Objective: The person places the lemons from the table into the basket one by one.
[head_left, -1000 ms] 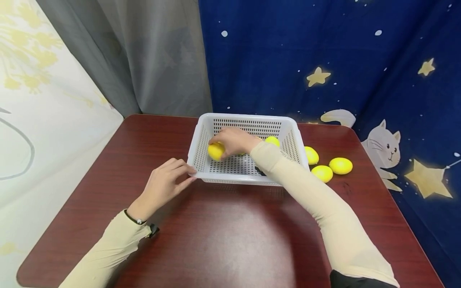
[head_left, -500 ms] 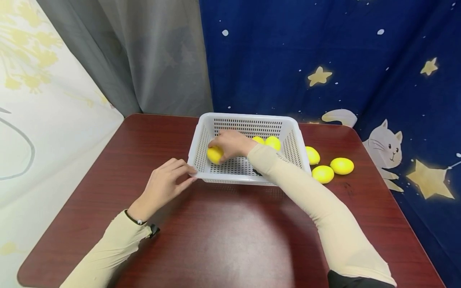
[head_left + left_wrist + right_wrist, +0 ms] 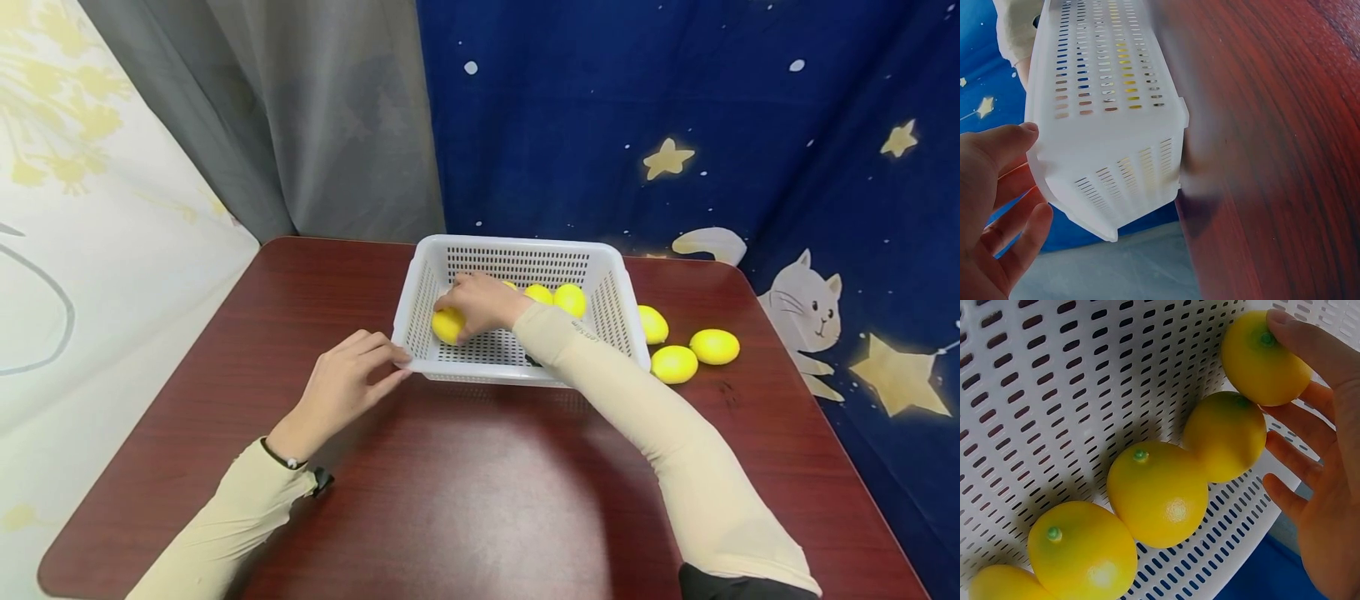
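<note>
My right hand [image 3: 487, 300] is inside a white perforated plastic basket [image 3: 495, 369], gripping a lemon [image 3: 447, 326] near its left end. In the right wrist view the thumb lies on top of this held lemon [image 3: 1263, 359], with fingers at its other side. A row of several more lemons [image 3: 1157, 494] runs along the basket wall there; my hand and sleeve partly hide them in the head view. At the basket's near left corner, my left hand [image 3: 337, 375] pinches the rim. Its thumb presses the rim's edge in the left wrist view.
Three lemons [image 3: 674, 364] lie on the dark red wooden table [image 3: 480, 483], just right of the basket. Behind the table hang a grey curtain [image 3: 352, 125] and a blue star-patterned curtain [image 3: 555, 125].
My right hand, with its lemon, has lowered slightly toward the near left of the basket, and more of the lemons behind it show. The left hand has stayed on the rim.
</note>
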A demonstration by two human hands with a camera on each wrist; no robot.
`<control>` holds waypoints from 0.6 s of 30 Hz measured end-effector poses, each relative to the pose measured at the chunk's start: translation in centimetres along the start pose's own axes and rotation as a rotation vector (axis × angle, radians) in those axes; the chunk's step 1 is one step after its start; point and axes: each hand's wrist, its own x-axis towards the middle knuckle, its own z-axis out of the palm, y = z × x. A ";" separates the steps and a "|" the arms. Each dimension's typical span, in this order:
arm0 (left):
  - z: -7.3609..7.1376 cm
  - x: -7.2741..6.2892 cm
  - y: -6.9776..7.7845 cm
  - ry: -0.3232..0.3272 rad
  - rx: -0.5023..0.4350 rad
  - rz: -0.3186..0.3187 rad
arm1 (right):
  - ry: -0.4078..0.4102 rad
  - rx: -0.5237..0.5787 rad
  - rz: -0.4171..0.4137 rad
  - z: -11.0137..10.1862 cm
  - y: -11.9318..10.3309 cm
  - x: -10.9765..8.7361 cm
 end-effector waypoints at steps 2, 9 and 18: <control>0.0 0.0 0.0 -0.002 0.000 -0.002 | 0.003 -0.009 0.000 0.0 0.0 0.0; -0.1 0.0 0.1 -0.014 0.001 -0.010 | -0.003 -0.006 0.010 0.0 0.0 0.0; -0.1 0.0 0.1 -0.010 -0.001 -0.009 | -0.021 0.002 0.012 -0.2 0.0 -0.1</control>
